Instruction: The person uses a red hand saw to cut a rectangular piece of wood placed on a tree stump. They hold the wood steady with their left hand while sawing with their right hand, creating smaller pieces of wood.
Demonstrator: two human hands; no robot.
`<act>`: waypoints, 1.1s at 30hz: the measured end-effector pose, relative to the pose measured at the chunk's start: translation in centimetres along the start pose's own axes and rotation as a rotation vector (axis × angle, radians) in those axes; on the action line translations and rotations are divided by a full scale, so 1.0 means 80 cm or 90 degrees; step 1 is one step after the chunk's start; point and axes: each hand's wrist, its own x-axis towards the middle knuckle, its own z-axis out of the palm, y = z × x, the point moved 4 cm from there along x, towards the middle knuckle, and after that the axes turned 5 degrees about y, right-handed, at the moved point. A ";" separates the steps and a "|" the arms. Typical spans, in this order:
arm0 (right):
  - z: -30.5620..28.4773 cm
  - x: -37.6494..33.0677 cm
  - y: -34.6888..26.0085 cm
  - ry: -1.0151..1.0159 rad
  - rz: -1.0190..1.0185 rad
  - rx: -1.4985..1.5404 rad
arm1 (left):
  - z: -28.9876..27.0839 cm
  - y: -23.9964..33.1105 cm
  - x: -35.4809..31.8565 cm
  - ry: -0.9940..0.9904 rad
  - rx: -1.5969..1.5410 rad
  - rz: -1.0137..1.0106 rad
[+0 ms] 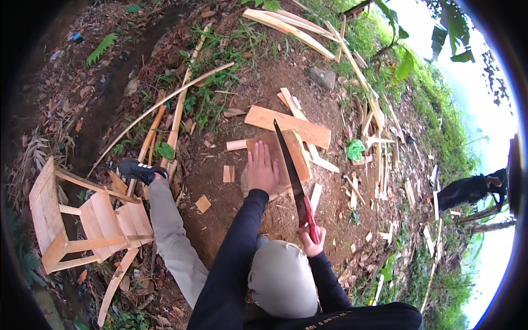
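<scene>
My left hand (263,169) lies flat with fingers stretched on a brown wooden board (280,177), which rests on what looks like a low block or stump. My right hand (313,240) is closed round the red handle of a handsaw (290,165). Its dark blade slants up across the board, just right of my left hand, with the tip beyond the far edge. Paler wood (297,154) shows on the blade's right side. Whether the teeth are sunk into the board I cannot tell. My bent knee (281,278) is close below the work.
A plank (289,125) lies just beyond the board, with crossed strips under it. Wood offcuts (203,204) litter the dirt. At left stands a slatted wooden chair-like frame (99,220) near my shoe (142,171). A person in dark clothing (465,192) is at far right.
</scene>
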 end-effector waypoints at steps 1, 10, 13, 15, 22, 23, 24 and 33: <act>0.004 0.009 0.010 0.033 0.095 0.043 | 0.000 0.004 0.002 0.002 -0.009 -0.001; 0.010 -0.016 0.004 0.091 0.119 0.031 | 0.001 0.000 0.000 -0.003 -0.002 -0.008; 0.013 -0.004 0.014 0.074 0.174 0.015 | 0.005 0.005 0.000 -0.010 0.004 0.001; 0.019 0.044 0.062 0.030 0.180 -0.004 | 0.009 0.016 -0.001 -0.009 -0.025 -0.003; -0.003 -0.014 0.002 0.035 0.091 -0.011 | -0.003 -0.001 0.010 0.003 0.036 -0.003; -0.001 -0.007 0.000 0.034 0.168 0.016 | 0.002 0.003 0.005 -0.001 0.034 -0.002; 0.011 0.012 0.036 0.086 0.237 0.016 | 0.007 0.005 0.003 -0.004 0.032 0.001; 0.000 -0.007 0.011 -0.013 0.106 0.007 | 0.003 0.005 0.001 -0.021 0.023 -0.011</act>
